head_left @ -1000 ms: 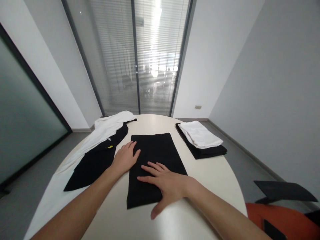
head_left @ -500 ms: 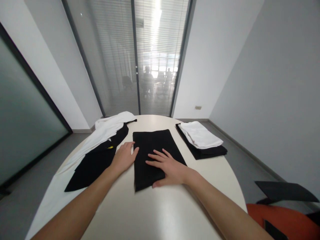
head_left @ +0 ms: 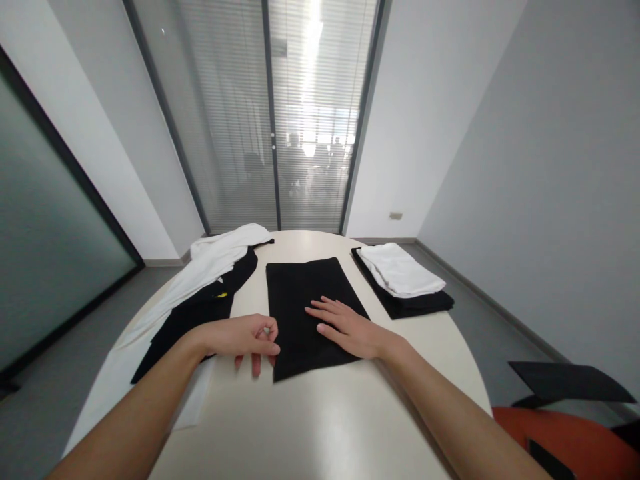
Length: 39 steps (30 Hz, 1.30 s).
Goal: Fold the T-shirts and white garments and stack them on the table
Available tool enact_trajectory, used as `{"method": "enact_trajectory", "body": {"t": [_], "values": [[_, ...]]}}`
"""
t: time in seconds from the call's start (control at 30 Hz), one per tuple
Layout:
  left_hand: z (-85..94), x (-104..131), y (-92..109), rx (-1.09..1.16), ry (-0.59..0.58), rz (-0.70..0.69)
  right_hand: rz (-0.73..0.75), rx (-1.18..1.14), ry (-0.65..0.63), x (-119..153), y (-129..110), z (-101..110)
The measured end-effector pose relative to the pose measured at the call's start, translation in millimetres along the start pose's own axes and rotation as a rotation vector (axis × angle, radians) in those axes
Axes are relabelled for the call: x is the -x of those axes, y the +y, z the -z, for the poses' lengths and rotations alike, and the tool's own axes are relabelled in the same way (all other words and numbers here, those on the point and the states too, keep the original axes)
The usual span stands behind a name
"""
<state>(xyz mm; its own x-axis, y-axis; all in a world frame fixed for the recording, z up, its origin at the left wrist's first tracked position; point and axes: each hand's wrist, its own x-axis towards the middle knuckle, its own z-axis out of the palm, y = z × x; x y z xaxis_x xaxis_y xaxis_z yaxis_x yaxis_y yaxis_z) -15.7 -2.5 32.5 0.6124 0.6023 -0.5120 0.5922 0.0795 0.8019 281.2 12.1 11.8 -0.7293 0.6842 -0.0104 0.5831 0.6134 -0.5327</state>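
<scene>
Glass wall: two tall panels with blinds (head_left: 320,120), beyond the far side of the table.
Table: one, pale and round-edged (head_left: 320,420); from where I stand, tabletop shows between the three groups of fabric and along the near side.
Left heap: loose white fabric (head_left: 225,245) beside and partly over black fabric (head_left: 200,317) with one yellow mark; I can't count the pieces. It reaches toward the table's left edge.
Chair: one, orange seat (head_left: 555,433), off the table's right side.
Middle: one folded black cloth (head_left: 297,287), flat, its near edge slanting, with a strip of tabletop on either side.
Right stack: one folded white cloth (head_left: 403,270) on folded black fabric (head_left: 417,306), which sticks out at the left and near edges, close to the table's right edge.
Right hand: one (head_left: 347,327), palm down on the folded black cloth, fingers outstretched, thumb apart.
Left hand: one (head_left: 245,337), at the cloth's left edge, fingers curled, thumb tip at the edge; I can't tell whether it pinches any fabric.
</scene>
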Motion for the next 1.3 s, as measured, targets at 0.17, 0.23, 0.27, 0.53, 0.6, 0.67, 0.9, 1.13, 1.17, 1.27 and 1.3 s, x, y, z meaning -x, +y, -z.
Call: {"method": "enact_trajectory", "body": {"t": [0.17, 0.23, 0.27, 0.53, 0.6, 0.67, 0.9, 1.13, 1.17, 1.27, 1.3], "values": [[-1.6, -2.4, 0.0, 0.033, -0.098, 0.006, -0.025, 0.019, -0.014, -2.1, 7.9, -7.6], [-0.3, -2.6, -1.1, 0.071, -0.152, -0.01, -0.023, 0.014, -0.01, -2.6, 9.3, -8.1], [0.8, -2.9, -2.2, 0.086, -0.172, -0.015, -0.023, 0.012, -0.012, -2.7, 9.5, -7.9], [6.1, -3.4, -11.4, 0.081, -0.332, 0.062, -0.034, 0.042, -0.085, 1.6, -0.1, -1.0], [5.5, -3.2, -10.1, 0.074, -0.317, 0.085, -0.039, 0.066, -0.106, 3.6, -2.6, 0.2], [5.1, -6.3, -9.0, 0.054, -0.21, 0.057, -0.045, 0.077, -0.129, 5.3, -3.8, -0.4], [6.8, -38.3, -20.8, -0.299, 0.844, -0.146, -0.143, 0.058, -0.241, 10.4, -15.5, -7.9], [8.3, -46.7, -32.6, -0.571, 1.043, -0.008, -0.176, 0.165, 0.209, 4.9, 5.7, 6.5], [8.8, -47.8, -33.2, -0.576, 1.05, -0.005, -0.209, 0.194, 0.27, 2.8, 15.3, 7.5], [11.8, -54.2, -37.2, -0.518, 1.034, -0.03, -0.295, 0.21, 0.314, -2.2, 41.5, 8.2], [13.3, -57.3, -39.6, -0.471, 1.025, -0.049, -0.306, 0.194, 0.305, -3.1, 47.2, 8.5]]}}
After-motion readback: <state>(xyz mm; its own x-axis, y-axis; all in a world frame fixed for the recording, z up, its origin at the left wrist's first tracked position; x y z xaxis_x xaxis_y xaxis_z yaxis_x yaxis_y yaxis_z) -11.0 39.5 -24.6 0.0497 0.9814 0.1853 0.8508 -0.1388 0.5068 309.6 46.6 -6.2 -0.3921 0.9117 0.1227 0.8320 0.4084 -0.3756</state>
